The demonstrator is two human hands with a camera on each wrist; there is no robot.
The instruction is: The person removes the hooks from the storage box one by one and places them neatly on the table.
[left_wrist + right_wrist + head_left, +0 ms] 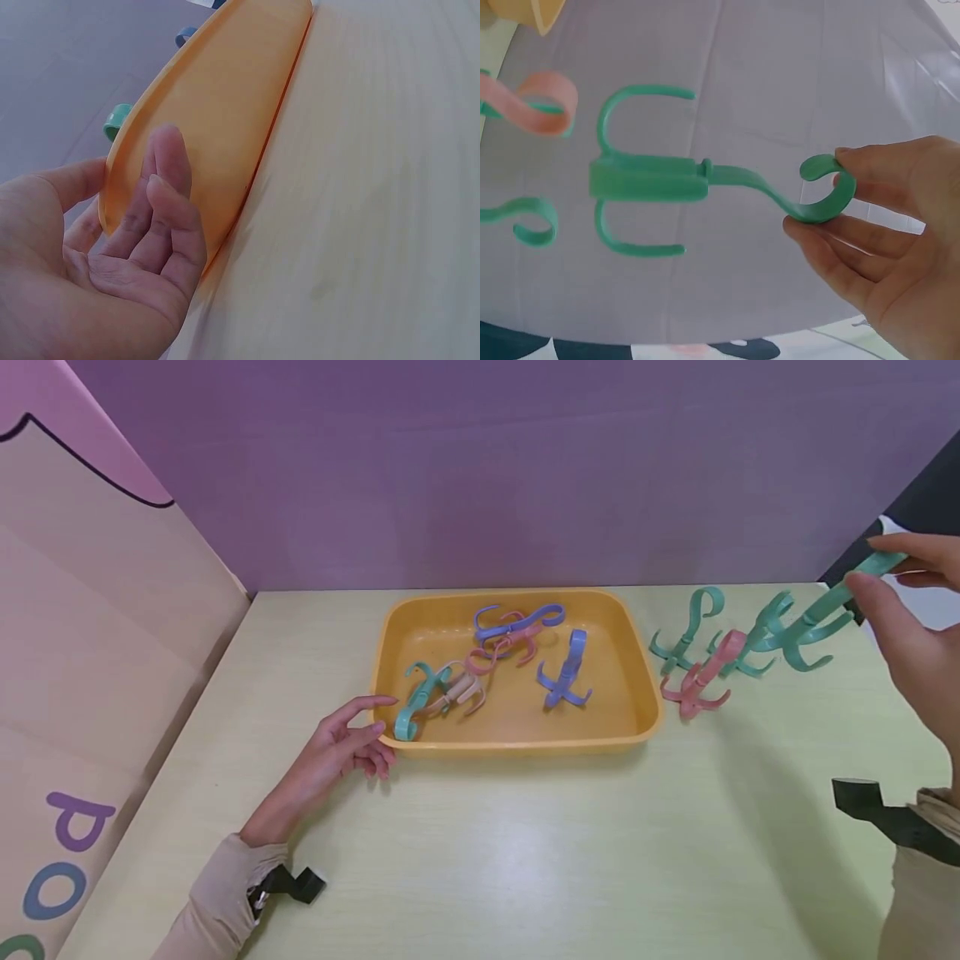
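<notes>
Pinching right hand point(926, 660): fingers closed on curled end of green hook point(649, 178)
Left hand point(341, 753): fingers nip rim of yellow tray point(510, 748)

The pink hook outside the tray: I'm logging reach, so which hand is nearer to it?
Right: the right hand holds a green hook to the right of the pink hook. The left hand is at the left end of the yellow tray, across the tray from it.

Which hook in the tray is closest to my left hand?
The green hook in the near left corner of the tray, its curl beside your left hand. It's the only green one there; the beige, pink and blue hooks sit farther away.
</notes>
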